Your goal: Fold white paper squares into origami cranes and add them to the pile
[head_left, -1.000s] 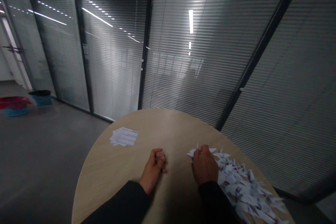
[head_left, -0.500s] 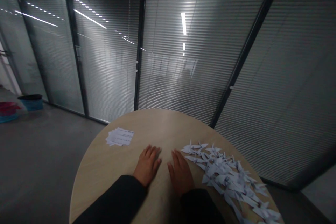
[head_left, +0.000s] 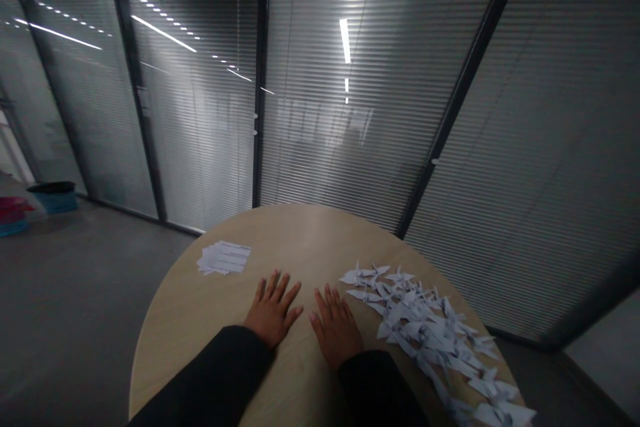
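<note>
My left hand point(head_left: 273, 310) lies flat on the round wooden table point(head_left: 190, 320), fingers spread and holding nothing. Beside it my right hand point(head_left: 336, 328) also rests palm down with fingers apart, empty. Both arms wear dark sleeves. Just right of my right hand spreads a heap of several small white folded paper cranes point(head_left: 425, 333), running toward the table's near right edge. A small stack of white printed paper sheets point(head_left: 224, 257) sits at the table's far left, beyond my left hand.
Glass partition walls with closed blinds and dark frames point(head_left: 450, 107) stand right behind the table. Grey floor lies to the left. Far left on the floor stand a blue bin point(head_left: 55, 195) and a red and blue tub point(head_left: 13, 212).
My right hand left the crane heap and moved left beside my left hand. Both hands went from curled to flat with fingers spread. The view shifted slightly right.
</note>
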Motion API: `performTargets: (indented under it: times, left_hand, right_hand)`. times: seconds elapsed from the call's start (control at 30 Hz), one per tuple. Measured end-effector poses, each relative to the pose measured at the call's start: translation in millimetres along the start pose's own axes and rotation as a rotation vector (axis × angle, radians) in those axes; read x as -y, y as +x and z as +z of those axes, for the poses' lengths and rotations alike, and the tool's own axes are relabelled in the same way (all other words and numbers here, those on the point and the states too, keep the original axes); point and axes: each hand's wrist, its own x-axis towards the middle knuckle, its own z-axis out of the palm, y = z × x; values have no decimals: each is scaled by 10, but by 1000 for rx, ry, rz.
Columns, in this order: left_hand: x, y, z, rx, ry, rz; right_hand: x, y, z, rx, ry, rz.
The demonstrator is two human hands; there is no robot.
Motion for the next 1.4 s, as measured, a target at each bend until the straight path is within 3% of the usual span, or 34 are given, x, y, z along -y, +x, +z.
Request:
performTargets:
  times: [0.27, 0.97, 1.4]
  left_hand:
    - [5, -6, 25, 19, 7, 21]
    - [-45, -3, -128, 156, -12, -20]
    - [-22, -8, -39, 94, -12, -16]
  right_hand:
    - [16, -26, -51, 27, 61, 15]
    - [49, -23, -125, 60, 45, 19]
    - [22, -27, -48, 18, 60, 18]
